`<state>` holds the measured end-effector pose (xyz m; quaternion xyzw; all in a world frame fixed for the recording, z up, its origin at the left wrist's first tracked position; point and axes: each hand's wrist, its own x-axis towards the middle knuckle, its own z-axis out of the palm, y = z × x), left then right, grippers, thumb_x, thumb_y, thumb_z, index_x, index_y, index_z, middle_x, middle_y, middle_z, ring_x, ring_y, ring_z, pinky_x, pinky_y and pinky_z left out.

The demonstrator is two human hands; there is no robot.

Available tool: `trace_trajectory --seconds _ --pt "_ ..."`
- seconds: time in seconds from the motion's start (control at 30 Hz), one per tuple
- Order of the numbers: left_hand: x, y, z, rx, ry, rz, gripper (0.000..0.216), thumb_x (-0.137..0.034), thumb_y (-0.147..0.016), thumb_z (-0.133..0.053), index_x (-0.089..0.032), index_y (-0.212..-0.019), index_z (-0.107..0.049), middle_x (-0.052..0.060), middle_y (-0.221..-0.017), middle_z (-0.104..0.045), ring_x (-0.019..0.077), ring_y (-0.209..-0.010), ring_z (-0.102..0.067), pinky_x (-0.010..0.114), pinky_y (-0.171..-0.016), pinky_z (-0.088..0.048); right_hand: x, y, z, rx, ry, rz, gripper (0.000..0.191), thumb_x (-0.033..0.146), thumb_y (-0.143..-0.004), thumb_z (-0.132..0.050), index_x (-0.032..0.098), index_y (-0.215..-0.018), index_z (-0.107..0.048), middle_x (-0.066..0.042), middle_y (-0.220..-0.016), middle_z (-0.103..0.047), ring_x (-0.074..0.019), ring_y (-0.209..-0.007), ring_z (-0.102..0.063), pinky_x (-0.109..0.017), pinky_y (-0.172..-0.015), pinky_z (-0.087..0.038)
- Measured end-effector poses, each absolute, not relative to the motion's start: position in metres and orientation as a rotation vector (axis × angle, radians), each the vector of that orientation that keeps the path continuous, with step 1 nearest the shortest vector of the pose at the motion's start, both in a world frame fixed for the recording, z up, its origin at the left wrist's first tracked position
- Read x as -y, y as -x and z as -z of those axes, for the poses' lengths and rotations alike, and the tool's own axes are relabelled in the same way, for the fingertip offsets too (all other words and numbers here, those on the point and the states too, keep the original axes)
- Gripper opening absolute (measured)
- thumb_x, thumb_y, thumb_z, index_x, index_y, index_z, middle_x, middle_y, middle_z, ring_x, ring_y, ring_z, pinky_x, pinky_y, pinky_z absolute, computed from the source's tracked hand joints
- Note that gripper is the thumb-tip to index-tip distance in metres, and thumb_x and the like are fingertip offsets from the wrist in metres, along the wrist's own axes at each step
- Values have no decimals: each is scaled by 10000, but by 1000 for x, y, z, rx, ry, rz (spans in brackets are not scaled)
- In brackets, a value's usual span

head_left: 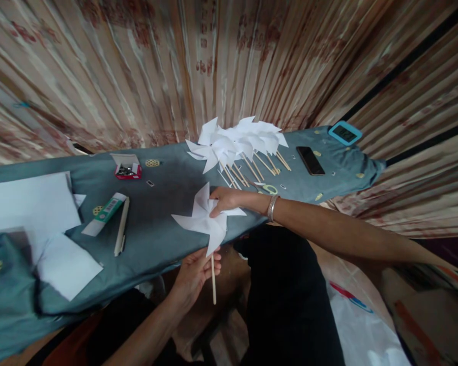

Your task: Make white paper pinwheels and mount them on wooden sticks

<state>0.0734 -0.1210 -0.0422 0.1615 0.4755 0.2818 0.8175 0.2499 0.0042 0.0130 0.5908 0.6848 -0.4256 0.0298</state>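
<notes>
A white paper pinwheel on a thin wooden stick is held between my two hands over the table's front edge. My left hand is closed around the stick just below the paper blades. With thumb and fingers, my right hand pinches the pinwheel near its centre; the fingertips behind the paper are hidden. Beyond my right hand lie scissors with pale green handles. Further back, several finished-looking white pinwheels overlap in a row, their sticks pointing towards me.
On the left lie white paper sheets, a green-and-white box and a pen. A small red box with metal pieces stands open behind them. To the right are a phone and a blue-framed timer. Curtains hang behind the table.
</notes>
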Motion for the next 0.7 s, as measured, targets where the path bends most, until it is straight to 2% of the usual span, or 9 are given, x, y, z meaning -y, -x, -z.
trace_trajectory --seconds 0.13,0.3,0.7 --pt "122 -73 45 -985 -344 -599 412 -333 -456 -893 -94 -752 -734 47 -647 -673 106 -529 -583 236 -547 -467 -2 -252 -9 -2115 -1832 1348 198 245 -603 -753 125 -757 -721 -6 -717 -656 -154 -682 -557 -237 -617 -408" --pt "123 -72 44 -977 -361 -595 337 -337 -519 -860 -104 -721 -723 33 -633 -653 99 -522 -567 246 -563 -466 -1 -257 -2 -2125 -1814 1451 183 282 -594 -743 139 -694 -687 33 -617 -572 -116 -602 -486 -226 -568 -373" --pt "123 -67 42 -963 -421 -641 343 -394 -539 -821 -112 -692 -703 28 -616 -634 101 -485 -544 251 -512 -431 8 -256 -3 -2046 -1959 1761 239 325 -539 -751 153 -582 -591 61 -548 -492 -97 -561 -453 -227 -545 -346"
